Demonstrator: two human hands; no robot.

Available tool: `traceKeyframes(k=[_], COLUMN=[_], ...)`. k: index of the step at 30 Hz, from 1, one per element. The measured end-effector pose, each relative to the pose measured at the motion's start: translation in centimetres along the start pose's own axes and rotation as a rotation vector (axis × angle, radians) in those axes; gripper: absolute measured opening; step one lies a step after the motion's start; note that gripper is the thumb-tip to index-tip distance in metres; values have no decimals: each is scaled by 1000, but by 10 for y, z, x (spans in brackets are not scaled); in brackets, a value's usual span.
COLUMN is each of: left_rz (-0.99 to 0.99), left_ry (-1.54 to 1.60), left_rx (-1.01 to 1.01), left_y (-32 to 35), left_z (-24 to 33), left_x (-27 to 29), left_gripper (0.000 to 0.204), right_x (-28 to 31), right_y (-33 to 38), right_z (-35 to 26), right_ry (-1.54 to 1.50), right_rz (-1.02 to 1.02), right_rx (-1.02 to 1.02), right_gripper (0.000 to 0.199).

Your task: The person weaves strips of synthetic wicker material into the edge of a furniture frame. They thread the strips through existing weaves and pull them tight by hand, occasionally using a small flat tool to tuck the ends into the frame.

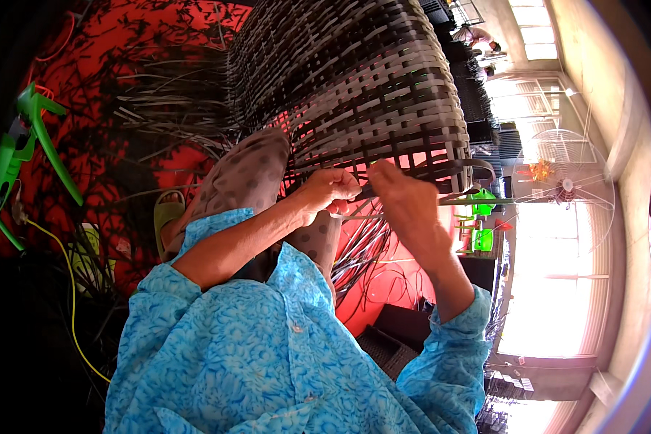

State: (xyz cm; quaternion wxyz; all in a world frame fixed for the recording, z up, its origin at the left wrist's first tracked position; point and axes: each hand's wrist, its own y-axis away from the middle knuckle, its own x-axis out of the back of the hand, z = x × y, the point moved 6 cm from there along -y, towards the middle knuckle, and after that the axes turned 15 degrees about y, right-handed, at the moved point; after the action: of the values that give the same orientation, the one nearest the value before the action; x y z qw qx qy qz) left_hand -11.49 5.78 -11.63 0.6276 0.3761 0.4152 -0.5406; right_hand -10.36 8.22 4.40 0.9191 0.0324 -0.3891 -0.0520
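Note:
A large woven panel (362,79) of dark and grey flat strips rises in front of me, its lower edge unfinished with loose strip ends. My left hand (329,192) is closed around a grey strip (362,211) at that lower edge. My right hand (405,199) pinches a dark strip (448,170) that runs to the right along the panel's bottom row. The two hands sit close together, almost touching. My knee in spotted brown cloth (249,170) presses against the panel just left of the hands.
Loose strips (166,108) lie scattered on the red floor (123,43). A green tool (22,141) and a yellow cord (69,289) lie at the left. Green plastic pieces (482,217) and a standing fan (568,184) are at the right. Other people (481,43) work far back.

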Motion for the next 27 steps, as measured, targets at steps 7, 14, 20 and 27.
traceKeyframes(k=[7, 14, 20, 27], left_rz=[-131, -158, 8, -3], left_ry=[-94, -119, -93, -7], left_rx=[-124, -31, 2, -106], left_y=[6, 13, 12, -2], left_z=[13, -6, -13, 9], left_x=[3, -19, -15, -15], left_gripper=[13, 19, 17, 27], right_x=[-11, -8, -20, -23], right_y=[3, 2, -1, -7], right_z=[2, 13, 10, 3], right_ry=[-89, -259, -106, -41], right_rz=[-12, 17, -114, -101], right_rx=[-67, -304, -333, -266], right_gripper=[10, 13, 9, 4])
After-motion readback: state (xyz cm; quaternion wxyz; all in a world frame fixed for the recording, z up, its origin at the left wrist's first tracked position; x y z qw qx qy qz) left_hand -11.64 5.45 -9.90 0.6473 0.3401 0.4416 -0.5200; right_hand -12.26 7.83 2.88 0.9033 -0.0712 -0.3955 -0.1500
